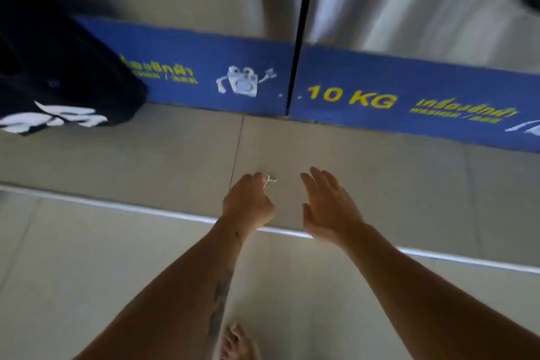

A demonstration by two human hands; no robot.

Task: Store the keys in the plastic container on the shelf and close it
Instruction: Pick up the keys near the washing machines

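left hand (248,199): fingers curled, arm outstretched | right hand (330,207): flat, fingers spread, arm outstretched

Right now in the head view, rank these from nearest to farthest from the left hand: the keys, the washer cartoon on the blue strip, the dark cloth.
1. keys: at the fingertips of the left hand.
2. washer cartoon: straight ahead, on the blue strip.
3. dark cloth: far left, hanging over the strip.

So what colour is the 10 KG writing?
Yellow, on the blue band, seen in the head view.
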